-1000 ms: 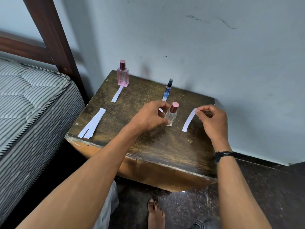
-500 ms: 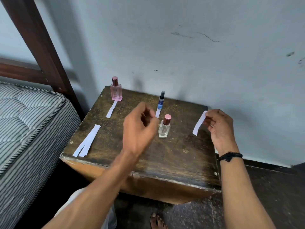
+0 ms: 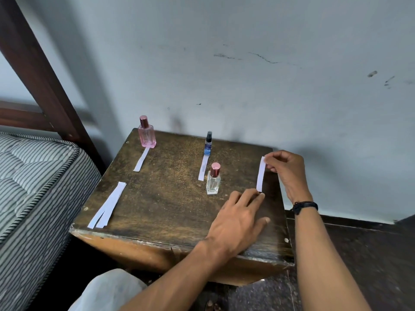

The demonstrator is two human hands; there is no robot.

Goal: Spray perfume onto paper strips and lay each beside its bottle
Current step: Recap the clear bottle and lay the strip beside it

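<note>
Paper strip (image 3: 260,175), white, narrow, flat: pinched at its far end in the right hand (image 3: 284,168), grip closed on it between thumb and fingertips; near end under the fingertips of the left hand (image 3: 239,217), pressed toward the worktop (image 3: 166,198), grip there resting on the strip rather than clamped. Strip at 3 o'clock from the clear bottle (image 3: 213,179), near it but apart.

Clear bottle: square glass body, rose-metallic cap, upright, about mid-worktop toward the right. At its 11 o'clock, a second strip (image 3: 202,168) lying flat, far end touching the blue spray vial (image 3: 208,144), slim, cylindrical, black-capped. At 10 o'clock, far left corner, pink bottle (image 3: 146,135), rectangular tinted glass with a rose cap, a third strip (image 3: 141,159) lying flat at its 6 o'clock. At 8 o'clock, spare strips (image 3: 107,205) overlapped in a loose fan near the front left edge.

Worktop: dark, worn wood, scuffed and mottled, front edge chipped pale. Black cord bracelet (image 3: 305,206) on the right wrist. Striped quilted mattress (image 3: 33,187) with corded piping at 9 o'clock, dark wooden bed frame (image 3: 38,70) behind it. Pale painted wall (image 3: 247,75) at 12 o'clock, scratched and smudged. Dark speckled floor (image 3: 370,261) at 4 o'clock.
</note>
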